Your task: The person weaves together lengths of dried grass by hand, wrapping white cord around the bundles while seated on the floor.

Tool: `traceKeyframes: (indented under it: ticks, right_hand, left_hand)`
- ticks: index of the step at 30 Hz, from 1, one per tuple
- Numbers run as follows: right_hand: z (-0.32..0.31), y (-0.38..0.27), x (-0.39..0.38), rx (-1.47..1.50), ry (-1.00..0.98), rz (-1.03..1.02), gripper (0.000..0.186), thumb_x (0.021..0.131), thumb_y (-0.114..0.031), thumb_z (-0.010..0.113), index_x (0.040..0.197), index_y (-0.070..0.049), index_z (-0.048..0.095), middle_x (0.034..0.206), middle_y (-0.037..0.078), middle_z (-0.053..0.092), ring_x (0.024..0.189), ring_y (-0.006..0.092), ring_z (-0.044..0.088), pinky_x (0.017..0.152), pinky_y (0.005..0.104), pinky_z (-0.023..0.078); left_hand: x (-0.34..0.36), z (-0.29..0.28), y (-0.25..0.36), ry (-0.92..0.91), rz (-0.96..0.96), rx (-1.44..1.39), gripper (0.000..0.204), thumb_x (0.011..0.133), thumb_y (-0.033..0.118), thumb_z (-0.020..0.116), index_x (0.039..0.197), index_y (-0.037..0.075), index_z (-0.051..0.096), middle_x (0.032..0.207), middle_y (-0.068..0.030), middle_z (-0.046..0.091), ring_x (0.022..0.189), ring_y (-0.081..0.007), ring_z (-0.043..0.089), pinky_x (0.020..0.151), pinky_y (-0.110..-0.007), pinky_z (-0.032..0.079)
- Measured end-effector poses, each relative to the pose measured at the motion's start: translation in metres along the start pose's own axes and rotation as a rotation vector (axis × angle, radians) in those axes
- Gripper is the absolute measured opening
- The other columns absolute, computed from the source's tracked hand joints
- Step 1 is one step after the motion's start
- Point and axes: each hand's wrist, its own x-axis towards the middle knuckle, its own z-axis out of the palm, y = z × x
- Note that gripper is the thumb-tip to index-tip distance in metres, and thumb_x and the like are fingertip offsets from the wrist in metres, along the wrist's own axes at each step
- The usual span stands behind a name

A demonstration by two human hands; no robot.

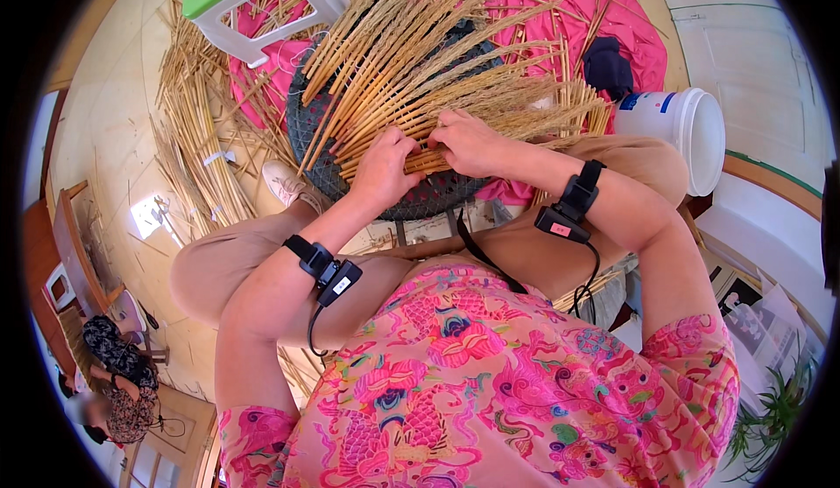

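In front of me a fan of straw stalks with feathery, pale heads [411,37] lies across a dark, round, perforated stool or tray [311,147]. My left hand [385,164] is closed on the lower ends of the stalks near the front of the round surface. Just to its right, my right hand [464,142] pinches the stalks, its fingertips curled over them. I cannot make out exactly which stalks each set of fingers holds. Black straps with small devices sit on both my forearms.
Loose stalk bundles [206,164] lie on the floor at left, a pink cloth [630,24] behind. A green-topped white stool [262,7] stands upper left, a white bucket [665,138] and dark cloth [605,68] right, a plant [779,409] lower right. Another person [122,383] sits lower left.
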Motion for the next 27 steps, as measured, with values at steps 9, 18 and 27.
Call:
traceKeyframes:
  ticks: [9, 18, 27]
  right_hand:
    - [0.0012, -0.0013, 0.0023, -0.016, 0.057, 0.026, 0.021, 0.082, -0.014, 0.058, 0.1, -0.009, 0.067, 0.108, 0.014, 0.058, 0.106, 0.0333, 0.054, 0.09, 0.0435, 0.046]
    - [-0.0072, -0.0066, 0.002, 0.007, -0.045, 0.091, 0.025, 0.08, -0.008, 0.056, 0.102, -0.011, 0.067, 0.11, 0.015, 0.053, 0.114, 0.0336, 0.048, 0.095, 0.0439, 0.04]
    - [-0.0033, -0.0007, 0.0055, 0.044, 0.137, -0.002, 0.019, 0.08, -0.007, 0.057, 0.097, -0.007, 0.067, 0.094, 0.014, 0.058, 0.098, 0.0327, 0.056, 0.086, 0.0421, 0.046]
  left_hand:
    - [-0.0033, 0.0008, 0.0037, 0.005, 0.007, 0.029, 0.034, 0.061, 0.009, 0.081, 0.089, 0.001, 0.062, 0.094, -0.0123, 0.053, 0.093, -0.0323, 0.055, 0.08, -0.039, 0.047]
    - [0.0002, 0.001, 0.0021, 0.06, 0.001, -0.038, 0.039, 0.062, 0.007, 0.08, 0.095, 0.001, 0.06, 0.094, -0.013, 0.054, 0.092, -0.0322, 0.056, 0.079, -0.038, 0.047]
    - [-0.004, 0.0032, 0.0013, 0.011, 0.023, 0.015, 0.038, 0.063, 0.005, 0.077, 0.098, -0.001, 0.064, 0.097, -0.0128, 0.052, 0.099, -0.032, 0.052, 0.084, -0.039, 0.046]
